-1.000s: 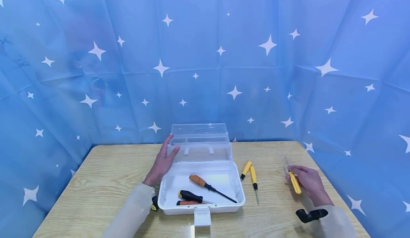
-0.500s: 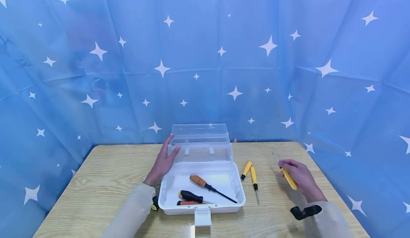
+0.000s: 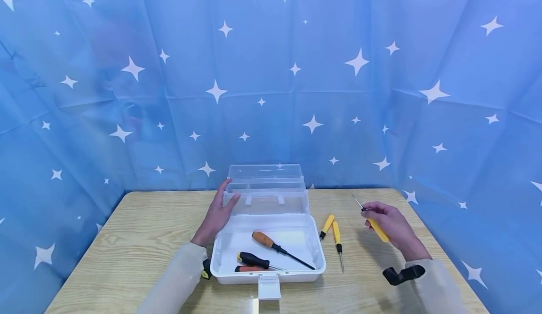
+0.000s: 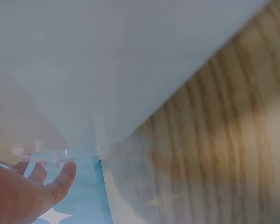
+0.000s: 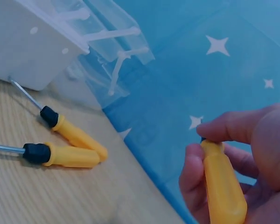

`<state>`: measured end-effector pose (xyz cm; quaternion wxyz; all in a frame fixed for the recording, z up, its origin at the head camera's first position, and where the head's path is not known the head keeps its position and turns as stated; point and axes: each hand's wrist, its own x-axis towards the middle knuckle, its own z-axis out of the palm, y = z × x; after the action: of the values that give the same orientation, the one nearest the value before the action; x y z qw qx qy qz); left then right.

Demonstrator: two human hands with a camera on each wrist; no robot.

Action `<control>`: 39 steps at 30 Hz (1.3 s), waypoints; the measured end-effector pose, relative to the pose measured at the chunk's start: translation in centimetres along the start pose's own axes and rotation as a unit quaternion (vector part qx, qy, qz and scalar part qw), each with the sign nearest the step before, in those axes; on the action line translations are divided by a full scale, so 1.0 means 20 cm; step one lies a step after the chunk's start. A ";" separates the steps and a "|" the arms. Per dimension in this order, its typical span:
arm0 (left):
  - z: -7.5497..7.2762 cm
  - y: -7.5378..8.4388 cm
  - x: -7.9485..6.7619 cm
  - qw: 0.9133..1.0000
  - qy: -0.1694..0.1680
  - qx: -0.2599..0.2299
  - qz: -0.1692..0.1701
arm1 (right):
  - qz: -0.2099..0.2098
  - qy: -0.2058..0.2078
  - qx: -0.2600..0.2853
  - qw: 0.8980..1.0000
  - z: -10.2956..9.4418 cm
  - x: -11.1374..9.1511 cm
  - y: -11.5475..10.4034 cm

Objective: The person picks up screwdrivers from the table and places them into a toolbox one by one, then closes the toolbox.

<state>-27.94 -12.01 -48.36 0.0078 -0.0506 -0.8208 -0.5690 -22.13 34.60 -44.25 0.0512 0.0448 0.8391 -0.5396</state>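
Note:
A white toolbox [image 3: 215, 253] stands open in the head view, its clear lid [image 3: 264, 206] raised. My left hand [image 3: 217, 217] holds the lid's left edge, thumb in front and fingers behind. Inside lie a screwdriver with an orange-brown handle [image 3: 263, 239], a black-handled screwdriver [image 3: 251, 260] and a red-orange handle [image 3: 250, 268] partly hidden by the front wall. Right of the box, my right hand [image 3: 394, 224] grips a yellow-handled screwdriver [image 5: 224, 191] above the table, its shaft pointing up and left in the head view.
Two more yellow screwdrivers, one farther back [image 3: 327, 224] and one nearer [image 3: 337, 234], lie beside the box's right wall. A front latch [image 3: 269, 287] hangs down. A black and yellow thing [image 3: 206, 269] shows partly at the left wall. Behind the wooden table [image 3: 127, 239] hangs a starry blue curtain [image 3: 262, 79].
My right hand has moved left with the yellow screwdriver, and the screwdriver's tip has swung toward the toolbox. The left hand stays at the lid.

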 end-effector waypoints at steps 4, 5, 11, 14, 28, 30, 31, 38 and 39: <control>0.00 0.00 0.00 1.000 -0.003 -0.001 0.003 | -0.014 -0.009 -0.001 1.000 -0.01 0.00 -0.03; 0.00 0.00 0.00 1.000 -0.004 -0.003 0.005 | -0.019 -0.011 -0.001 1.000 -0.02 0.00 -0.04; 0.00 -0.01 0.00 1.000 -0.005 -0.006 0.007 | -0.038 -0.011 -0.016 0.999 -0.02 0.01 -0.09; 0.00 0.00 0.00 1.000 -0.004 -0.003 0.004 | -0.041 -0.011 -0.028 0.999 -0.02 0.01 -0.12; 0.00 0.00 0.00 1.000 -0.002 -0.004 0.002 | -0.062 -0.019 -0.062 0.996 -0.01 0.02 -0.24; 0.00 0.00 0.00 1.000 -0.003 -0.006 0.002 | -0.064 -0.018 -0.067 0.996 0.00 0.03 -0.25; 0.00 0.00 -0.01 1.000 -0.003 -0.006 0.003 | -0.065 -0.016 -0.070 0.995 0.01 0.03 -0.26; 0.00 0.00 0.00 1.000 0.002 -0.003 0.013 | -0.063 -0.019 -0.076 0.995 0.05 0.04 -0.33; 0.00 0.00 0.00 1.000 0.002 -0.003 0.015 | -0.064 -0.020 -0.073 0.995 0.06 0.05 -0.34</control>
<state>-28.01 -12.02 -48.38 0.0180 -0.0618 -0.8181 -0.5714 -23.88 30.71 -38.76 0.0366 -0.0243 0.8764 -0.4795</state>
